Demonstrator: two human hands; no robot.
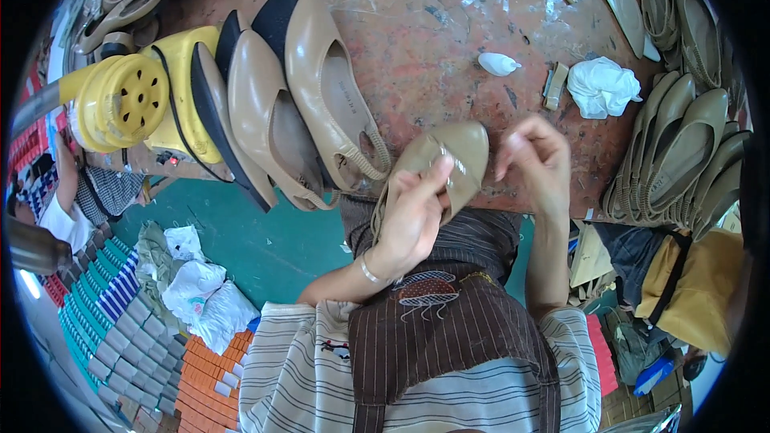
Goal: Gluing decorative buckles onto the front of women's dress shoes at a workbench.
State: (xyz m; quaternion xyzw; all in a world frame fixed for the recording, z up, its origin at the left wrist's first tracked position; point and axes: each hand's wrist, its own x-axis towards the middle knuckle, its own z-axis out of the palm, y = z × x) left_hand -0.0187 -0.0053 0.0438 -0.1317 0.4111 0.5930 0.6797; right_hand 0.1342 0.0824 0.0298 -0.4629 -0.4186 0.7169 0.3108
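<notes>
My left hand (411, 215) is closed round a tan slingback shoe (469, 143), its thumb lying across the top. The shoe's rounded toe points away from me, over the near edge of the worktable (385, 56). Shiny clear streaks, perhaps film or tape, show on the upper beside the thumb. Just right of the toe, apart from it, is my right hand (539, 162). Its fingers are curled and pressed together; whatever they may pinch is too small to make out.
Beige slingbacks (321, 80) with dark soles stand at left, near a yellow round-vented tool (124, 104). More tan shoes (674, 152) are stacked at right. A crumpled white cloth (603, 88), a small white bottle (499, 64) and a small block (555, 86) lie beyond my hands.
</notes>
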